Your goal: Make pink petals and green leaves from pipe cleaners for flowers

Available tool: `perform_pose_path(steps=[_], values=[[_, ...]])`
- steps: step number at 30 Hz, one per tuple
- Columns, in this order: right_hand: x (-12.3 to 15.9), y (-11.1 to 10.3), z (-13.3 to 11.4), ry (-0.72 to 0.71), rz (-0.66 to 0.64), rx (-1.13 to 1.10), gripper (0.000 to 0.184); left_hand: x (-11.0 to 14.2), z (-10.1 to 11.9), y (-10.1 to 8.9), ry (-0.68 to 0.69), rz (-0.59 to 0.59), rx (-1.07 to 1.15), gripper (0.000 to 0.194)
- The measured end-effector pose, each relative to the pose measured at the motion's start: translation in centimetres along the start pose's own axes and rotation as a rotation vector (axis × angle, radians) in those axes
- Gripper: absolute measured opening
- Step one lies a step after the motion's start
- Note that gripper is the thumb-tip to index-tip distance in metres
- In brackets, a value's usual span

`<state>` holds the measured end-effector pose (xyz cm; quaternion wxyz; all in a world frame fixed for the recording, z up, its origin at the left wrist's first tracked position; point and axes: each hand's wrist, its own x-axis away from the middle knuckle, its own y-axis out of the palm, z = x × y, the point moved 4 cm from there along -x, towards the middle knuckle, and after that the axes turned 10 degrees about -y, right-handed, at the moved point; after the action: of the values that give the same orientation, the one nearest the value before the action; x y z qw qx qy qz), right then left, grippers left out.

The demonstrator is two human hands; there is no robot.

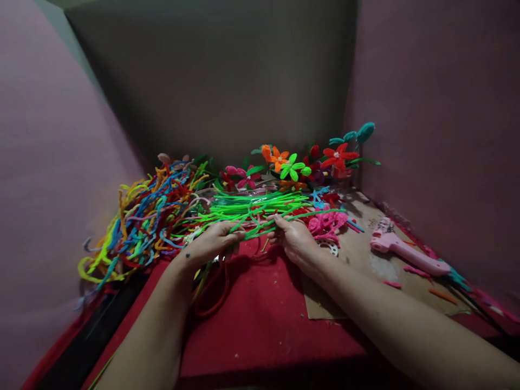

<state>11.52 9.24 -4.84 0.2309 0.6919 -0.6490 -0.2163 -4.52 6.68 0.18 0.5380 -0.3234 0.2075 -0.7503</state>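
Observation:
Between my two hands stretches a green pipe cleaner, held just above the red cloth. My left hand is closed on its left part, fingertips pressed together. My right hand pinches it farther right between thumb and fingers, and a green length runs on past that hand to the right. Right behind the hands lies a bundle of bright green pipe cleaners. Pink fuzzy pieces and a white perforated disc lie beside my right hand. A red loop shows below my left hand.
A tangled heap of coloured pipe cleaners fills the left. Fuzzy flowers stand along the back. On the right, a pink glue gun rests on cardboard with scraps. Red cloth covers the table; walls enclose three sides.

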Motion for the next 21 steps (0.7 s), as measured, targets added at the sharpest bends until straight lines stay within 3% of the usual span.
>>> perform_pose_path(steps=[4, 8, 16, 18, 21], values=[[-0.4, -0.4, 0.0, -0.035, 0.001, 0.063, 0.019, 0.1, -0.7, -0.8, -0.042, 0.027, 0.243, 0.038], [-0.4, -0.6, 0.1, -0.045, -0.022, 0.112, 0.019, -0.1, -1.8, -1.0, -0.152, 0.072, 0.290, 0.043], [-0.6, -0.7, -0.3, 0.121, 0.034, -0.096, 0.029, 0.0, -1.2, -0.3, -0.133, 0.083, 0.160, 0.044], [-0.5, -0.4, -0.3, 0.141, 0.005, -0.133, 0.032, -0.1, -1.2, -0.4, -0.123, 0.080, 0.201, 0.045], [-0.2, -0.7, 0.1, 0.088, 0.020, 0.021, 0.029, 0.1, -1.3, -1.0, -0.065, 0.094, 0.420, 0.045]])
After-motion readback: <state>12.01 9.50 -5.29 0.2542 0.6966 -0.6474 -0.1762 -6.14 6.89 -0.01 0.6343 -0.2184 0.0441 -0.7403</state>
